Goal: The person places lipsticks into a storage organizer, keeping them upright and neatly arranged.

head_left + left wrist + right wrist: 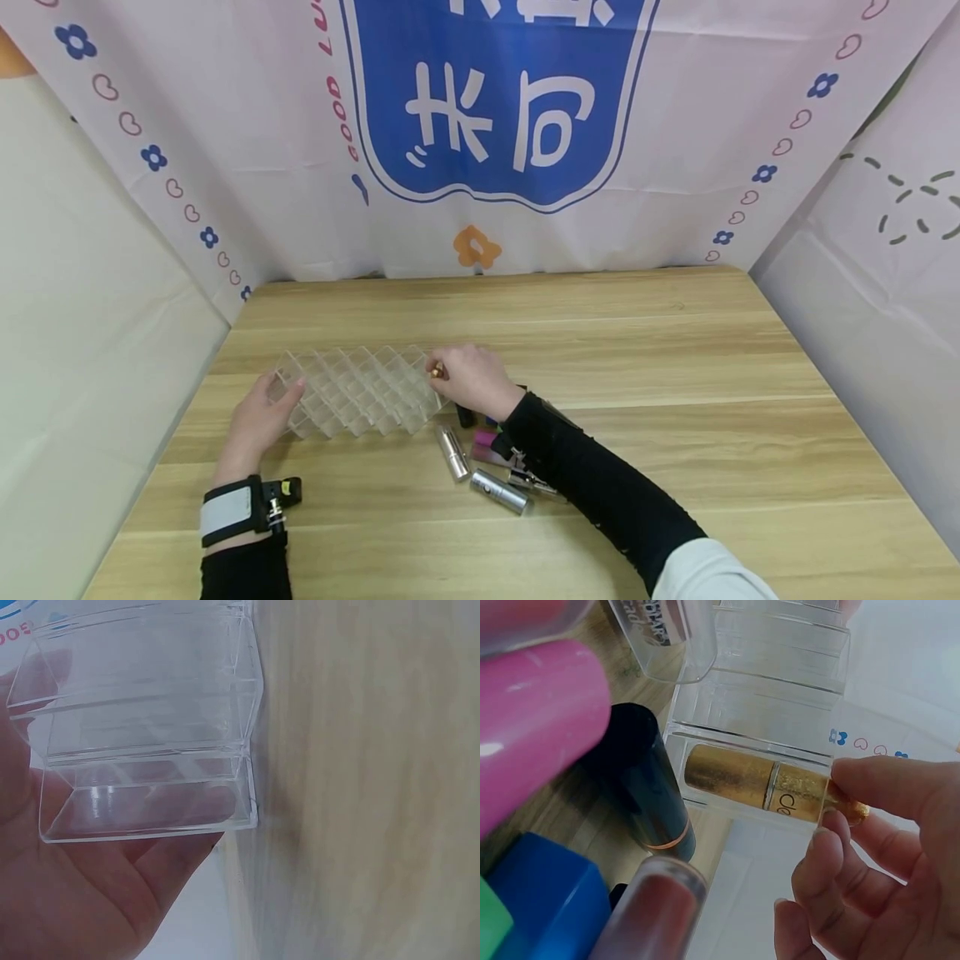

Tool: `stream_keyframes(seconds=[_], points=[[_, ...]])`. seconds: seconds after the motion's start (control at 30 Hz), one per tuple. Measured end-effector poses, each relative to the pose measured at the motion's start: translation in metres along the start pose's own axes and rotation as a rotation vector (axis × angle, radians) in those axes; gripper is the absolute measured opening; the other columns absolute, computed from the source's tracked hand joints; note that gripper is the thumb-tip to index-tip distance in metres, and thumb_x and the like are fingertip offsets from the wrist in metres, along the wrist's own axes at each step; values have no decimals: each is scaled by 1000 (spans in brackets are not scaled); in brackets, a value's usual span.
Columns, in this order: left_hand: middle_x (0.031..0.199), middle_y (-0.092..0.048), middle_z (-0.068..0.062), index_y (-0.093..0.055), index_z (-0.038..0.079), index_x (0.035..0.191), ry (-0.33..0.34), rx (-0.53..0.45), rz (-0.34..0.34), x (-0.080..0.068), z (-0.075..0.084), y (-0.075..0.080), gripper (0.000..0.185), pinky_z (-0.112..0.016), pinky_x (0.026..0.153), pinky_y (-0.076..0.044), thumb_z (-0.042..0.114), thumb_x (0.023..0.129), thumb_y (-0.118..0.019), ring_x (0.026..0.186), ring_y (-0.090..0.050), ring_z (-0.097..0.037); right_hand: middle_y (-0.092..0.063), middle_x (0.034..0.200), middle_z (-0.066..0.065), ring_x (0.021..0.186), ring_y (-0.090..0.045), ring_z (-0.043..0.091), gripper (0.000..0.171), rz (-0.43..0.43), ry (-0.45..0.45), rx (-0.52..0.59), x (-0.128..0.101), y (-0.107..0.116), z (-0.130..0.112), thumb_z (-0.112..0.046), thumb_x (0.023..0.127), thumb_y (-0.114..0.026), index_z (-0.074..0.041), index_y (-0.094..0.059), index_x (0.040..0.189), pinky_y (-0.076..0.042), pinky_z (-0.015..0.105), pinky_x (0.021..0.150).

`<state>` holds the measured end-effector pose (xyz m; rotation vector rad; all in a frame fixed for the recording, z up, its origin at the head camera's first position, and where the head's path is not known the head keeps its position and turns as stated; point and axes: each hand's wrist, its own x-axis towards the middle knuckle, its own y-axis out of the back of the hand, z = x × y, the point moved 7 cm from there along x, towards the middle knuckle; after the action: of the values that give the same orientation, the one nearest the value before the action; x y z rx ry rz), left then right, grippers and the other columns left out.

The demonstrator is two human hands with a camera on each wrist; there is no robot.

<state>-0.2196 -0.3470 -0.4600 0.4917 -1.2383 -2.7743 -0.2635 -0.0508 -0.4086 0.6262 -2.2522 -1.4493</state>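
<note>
A clear plastic lipstick organizer (362, 392) with diamond-shaped compartments stands on the table. My left hand (258, 417) grips its left end, thumb on one side and fingers round the other, as the left wrist view shows through the clear wall (142, 814). At the opposite end, my right hand (476, 379) pinches the tip of a gold lipstick (731, 778) between thumb and fingers. Most of that lipstick lies inside an end compartment, its top sticking out of the opening. The compartments near my left hand hold nothing visible.
Several lipsticks lie beside the organizer under my right forearm: a silver tube (500, 492), a pale metallic one (452, 453), a black tube (641, 780), a pink one (540, 731) and a blue one (551, 900). A printed cloth (262, 167) hangs behind the wooden table (675, 358).
</note>
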Motion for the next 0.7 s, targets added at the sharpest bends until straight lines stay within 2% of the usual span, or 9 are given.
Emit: stream_keyframes(seconds=[0.2,0.43,0.7], points=[[158,-9,-36,-2,0,156,4,-10,-13,-1,0,0,93,-74,110,-22,66,98,-30,142,-14,-60,-75,93,-7,75,-67,6,16,11,8,-17,1,-1,-1,-27,93,-67,-19,-72,106,-45,15,53],[158,-9,-37,-2,0,156,-2,-23,-14,0,2,-3,93,-74,109,-22,66,98,-31,142,-15,-60,-73,86,-6,62,-59,3,13,-9,-14,-18,0,-2,1,-26,94,-66,-19,-68,105,-42,16,46],[158,-10,-36,-2,0,156,-1,-24,-9,0,1,-1,93,-74,110,-22,66,98,-31,142,-15,-60,-69,81,-6,58,-55,3,16,-19,-8,21,0,0,2,-26,93,-66,-18,-67,107,-40,17,46]])
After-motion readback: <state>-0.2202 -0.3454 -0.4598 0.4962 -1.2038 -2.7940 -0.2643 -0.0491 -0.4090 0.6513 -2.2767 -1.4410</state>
